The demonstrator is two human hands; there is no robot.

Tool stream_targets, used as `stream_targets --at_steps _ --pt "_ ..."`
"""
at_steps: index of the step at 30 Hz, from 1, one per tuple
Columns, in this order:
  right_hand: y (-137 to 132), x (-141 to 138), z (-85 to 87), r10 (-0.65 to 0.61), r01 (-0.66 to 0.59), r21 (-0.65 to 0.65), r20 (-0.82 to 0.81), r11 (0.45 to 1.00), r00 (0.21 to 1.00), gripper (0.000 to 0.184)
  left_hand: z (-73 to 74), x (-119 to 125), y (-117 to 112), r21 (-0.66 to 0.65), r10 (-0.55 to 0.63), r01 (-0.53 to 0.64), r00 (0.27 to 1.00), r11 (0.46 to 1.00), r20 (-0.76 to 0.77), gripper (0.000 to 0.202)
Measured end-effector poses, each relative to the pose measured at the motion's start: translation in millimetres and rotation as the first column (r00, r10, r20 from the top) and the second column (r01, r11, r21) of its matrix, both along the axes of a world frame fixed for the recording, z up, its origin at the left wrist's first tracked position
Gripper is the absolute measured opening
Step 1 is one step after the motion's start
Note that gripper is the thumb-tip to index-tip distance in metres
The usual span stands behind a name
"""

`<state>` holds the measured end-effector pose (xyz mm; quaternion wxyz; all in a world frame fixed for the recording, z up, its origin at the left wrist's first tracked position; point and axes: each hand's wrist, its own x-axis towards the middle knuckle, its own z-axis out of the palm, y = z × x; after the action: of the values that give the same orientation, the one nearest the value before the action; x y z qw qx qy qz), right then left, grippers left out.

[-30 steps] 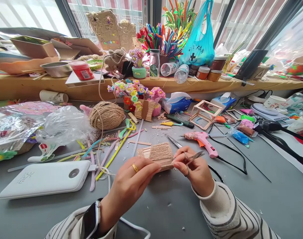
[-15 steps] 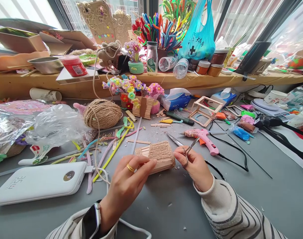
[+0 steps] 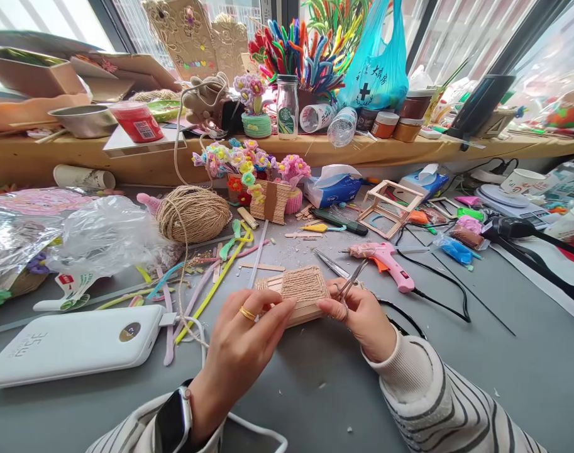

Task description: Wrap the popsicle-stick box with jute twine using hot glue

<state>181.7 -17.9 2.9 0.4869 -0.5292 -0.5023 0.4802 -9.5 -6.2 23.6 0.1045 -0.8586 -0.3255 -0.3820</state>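
Note:
My left hand (image 3: 242, 343) with a gold ring grips the near left edge of a small wooden stick panel wrapped in jute twine (image 3: 302, 286), held just above the grey table (image 3: 480, 352). My right hand (image 3: 362, 318) pinches the panel's right side and has small scissors (image 3: 350, 283) looped on its fingers, blades pointing up and away. A twine strand runs from the panel area back to a twine ball (image 3: 192, 214).
A white power bank (image 3: 74, 343) lies at left, pipe cleaners (image 3: 211, 277) beside it. A pink glue gun (image 3: 385, 258) with black cord, tweezers (image 3: 331, 264), a wooden stick frame (image 3: 390, 207), tissue pack (image 3: 331, 189) and plastic bags (image 3: 102, 236) surround the work area. A cluttered wooden shelf (image 3: 287, 154) runs behind.
The scissors have swung from pointing right to pointing up and away, and my right hand has moved in to pinch the panel's right edge. The left hand keeps its grip.

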Motion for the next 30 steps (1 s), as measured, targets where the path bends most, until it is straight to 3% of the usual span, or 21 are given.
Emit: stream_targets --at_steps 9,13,16,21,26,30 --pt "-1 -5 -1.3 0.006 -0.011 -0.063 -0.084 0.998 0.996 0.028 2.0 1 1 -0.044 0.020 -0.019 0.999 0.999 0.029 0.018" --pt "-1 -6 0.5 0.001 -0.014 -0.099 -0.127 0.995 0.992 0.030 2.3 1 2 -0.221 0.107 -0.077 0.986 0.972 0.130 0.019" --pt "-1 -6 1.1 0.001 -0.017 -0.108 -0.147 0.994 0.989 0.029 1.3 -1 4 -0.441 0.140 -0.042 0.971 0.897 0.193 0.029" --pt "-2 -7 1.8 -0.023 0.003 -0.123 -0.165 0.992 0.986 0.031 1.1 -5 10 -0.732 0.167 0.110 0.941 0.673 0.295 0.036" --pt "-2 -7 2.0 -0.021 0.000 -0.131 -0.158 0.991 0.987 0.030 0.2 -4 13 -0.828 0.217 0.211 0.905 0.519 0.367 0.044" --pt "-1 -7 1.6 -0.018 -0.003 -0.130 -0.161 0.992 0.987 0.030 -3.1 -2 13 -0.839 0.265 0.291 0.856 0.460 0.443 0.045"
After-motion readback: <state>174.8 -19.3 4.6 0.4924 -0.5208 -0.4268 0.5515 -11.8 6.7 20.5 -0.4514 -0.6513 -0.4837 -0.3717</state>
